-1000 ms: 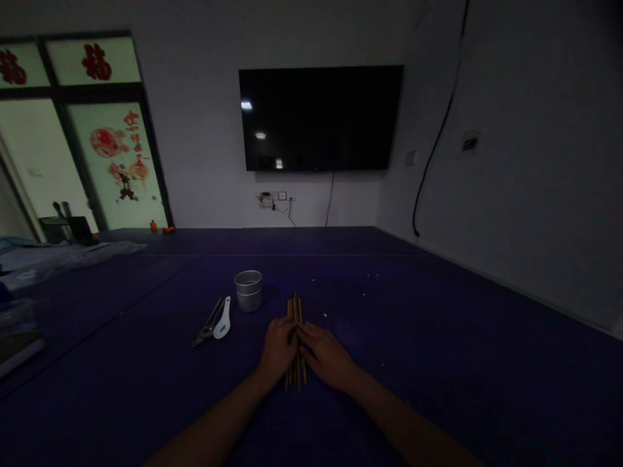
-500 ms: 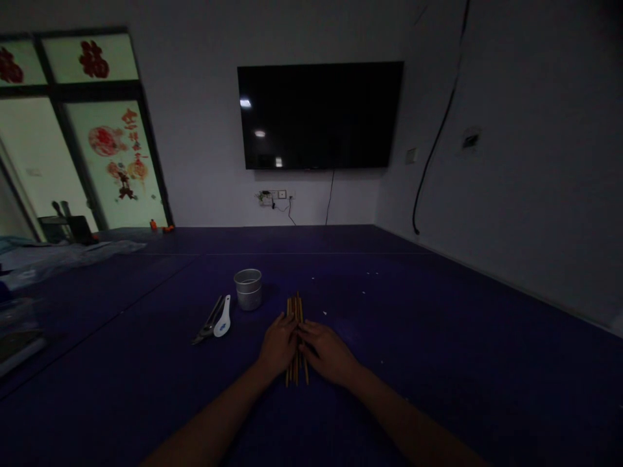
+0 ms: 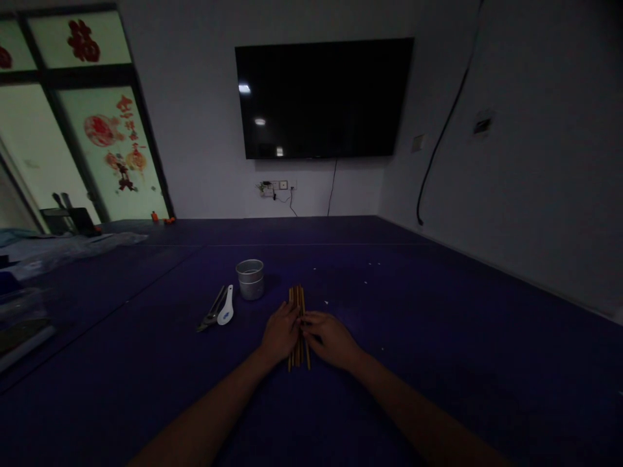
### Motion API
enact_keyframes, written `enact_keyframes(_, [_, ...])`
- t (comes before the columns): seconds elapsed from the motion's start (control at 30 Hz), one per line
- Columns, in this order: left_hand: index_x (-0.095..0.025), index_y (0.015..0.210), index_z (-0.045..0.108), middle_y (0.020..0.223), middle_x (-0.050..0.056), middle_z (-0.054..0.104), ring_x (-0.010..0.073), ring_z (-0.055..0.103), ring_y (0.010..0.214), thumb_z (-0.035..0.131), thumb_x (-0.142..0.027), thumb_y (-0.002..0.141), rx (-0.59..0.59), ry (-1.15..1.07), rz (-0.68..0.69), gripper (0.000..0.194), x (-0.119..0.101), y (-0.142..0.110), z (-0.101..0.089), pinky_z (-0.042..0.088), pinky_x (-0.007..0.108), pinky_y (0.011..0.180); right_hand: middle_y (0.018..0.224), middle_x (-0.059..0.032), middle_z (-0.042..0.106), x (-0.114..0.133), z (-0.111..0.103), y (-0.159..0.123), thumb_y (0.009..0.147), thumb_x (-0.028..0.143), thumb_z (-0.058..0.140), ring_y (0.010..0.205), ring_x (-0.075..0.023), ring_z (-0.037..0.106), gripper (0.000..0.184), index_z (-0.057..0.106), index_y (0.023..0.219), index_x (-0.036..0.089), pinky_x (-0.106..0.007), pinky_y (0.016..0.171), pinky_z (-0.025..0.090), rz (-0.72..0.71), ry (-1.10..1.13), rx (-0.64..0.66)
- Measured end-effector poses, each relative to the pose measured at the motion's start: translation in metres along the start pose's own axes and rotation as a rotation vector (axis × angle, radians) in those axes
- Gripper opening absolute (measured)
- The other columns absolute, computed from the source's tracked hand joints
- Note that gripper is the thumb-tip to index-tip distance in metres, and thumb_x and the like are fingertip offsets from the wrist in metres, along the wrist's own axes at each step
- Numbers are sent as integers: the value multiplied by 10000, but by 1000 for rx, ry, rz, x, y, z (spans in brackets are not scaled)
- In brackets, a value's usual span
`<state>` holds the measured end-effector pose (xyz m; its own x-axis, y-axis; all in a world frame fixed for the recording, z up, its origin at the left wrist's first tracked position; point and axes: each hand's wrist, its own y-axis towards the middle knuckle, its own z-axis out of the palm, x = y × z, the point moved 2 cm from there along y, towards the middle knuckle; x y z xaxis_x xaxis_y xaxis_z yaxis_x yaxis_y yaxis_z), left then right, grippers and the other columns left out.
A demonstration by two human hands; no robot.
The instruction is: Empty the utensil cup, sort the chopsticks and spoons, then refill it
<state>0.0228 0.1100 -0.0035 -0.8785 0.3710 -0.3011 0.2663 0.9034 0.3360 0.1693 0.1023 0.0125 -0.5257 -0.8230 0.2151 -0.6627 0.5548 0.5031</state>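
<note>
A bundle of brown wooden chopsticks (image 3: 296, 296) lies lengthwise on the dark blue-purple tabletop (image 3: 438, 363), its ends pointing away from and toward me. My left hand (image 3: 281, 334) is curled over the bundle's left side, fingers together on the sticks. From the right, my right hand (image 3: 333, 340) grips the bundle's edge with bent fingers, its fingertips nearly meeting those of the left. The middle of the sticks is partly hidden by the fingers. Left of the bundle stand a grey metal cup (image 3: 251, 283) and, lying flat, a white spoon (image 3: 226, 314) beside a dark metal tool (image 3: 211, 316).
Small white scraps (image 3: 326, 302) are scattered right of the chopsticks. Clear plastic sheeting (image 3: 97, 246) and a dark holder with handles (image 3: 80, 220) sit at the far left. Small orange items (image 3: 154, 216) lie at the far edge. A television (image 3: 324, 100) hangs on the wall.
The camera view has tilted down slightly. The far ends of the chopsticks look more even, and my right fingers have drawn back a little toward the bundle's right edge.
</note>
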Motion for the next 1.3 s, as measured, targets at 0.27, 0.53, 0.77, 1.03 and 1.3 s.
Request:
enact_keyframes(0.27, [-150,1291,491,1384,121,457,216,367,1314,293,-269,919,44,-75,7,438,-5,-1,-7,276,416,1090,1096,-85,668,1,1,0,842,164,477,1085,-206,577,270,669,1030,185,-370,941,457,71,7,-5])
enact_keyframes(0.53, [-143,1256,517,1378,129,461,200,381,1305,323,-226,891,57,-115,6,422,-6,1,-8,242,397,1110,1216,-128,608,1,4,-3,858,181,453,1164,-231,533,324,637,1122,143,-405,1001,415,111,-44,-7])
enact_keyframes(0.77, [-128,1304,468,1397,134,436,195,345,1327,263,-253,916,53,-98,11,456,-4,-1,-6,241,419,1108,1294,-136,547,0,7,-2,878,201,420,1222,-239,480,378,576,1217,139,-421,1019,392,148,-35,45])
enact_keyframes(1.03, [-90,1353,399,1430,151,377,203,259,1367,170,-306,941,100,-66,-15,519,-4,-1,-6,221,451,1106,1361,-123,482,-2,10,-5,902,275,412,1271,-256,418,410,522,1282,168,-456,1032,361,177,-63,81])
enact_keyframes(1.3, [-72,1353,394,1433,162,367,202,266,1364,236,-278,916,65,-89,-52,507,0,2,-3,226,437,1108,1345,-124,499,-2,9,-5,885,259,441,1244,-244,455,415,526,1280,164,-443,1031,369,157,-36,69])
